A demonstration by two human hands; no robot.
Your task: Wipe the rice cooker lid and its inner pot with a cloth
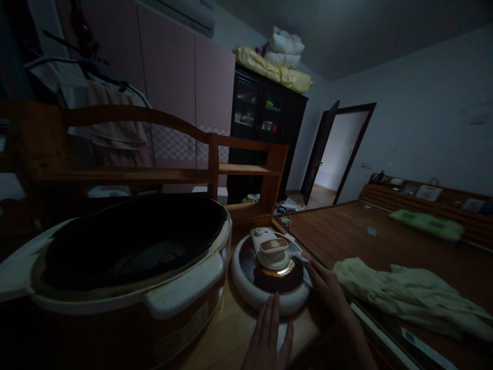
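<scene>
A round cooker lid with a pale rim, dark top and tan-capped handle lies on the wooden desktop. My left hand is stretched out flat, with its fingertips at the lid's near rim. My right hand reaches in from the right and presses a thin whitish wipe against the lid's right side. Left of the lid stands a large electric cooker, uncovered, with a dark inside and wide pale side handles.
Behind the lid rises a wooden shelf rack. A low brown bed surface on the right carries pale green cloth and a green pillow. A phone-like slim object lies at the lower right.
</scene>
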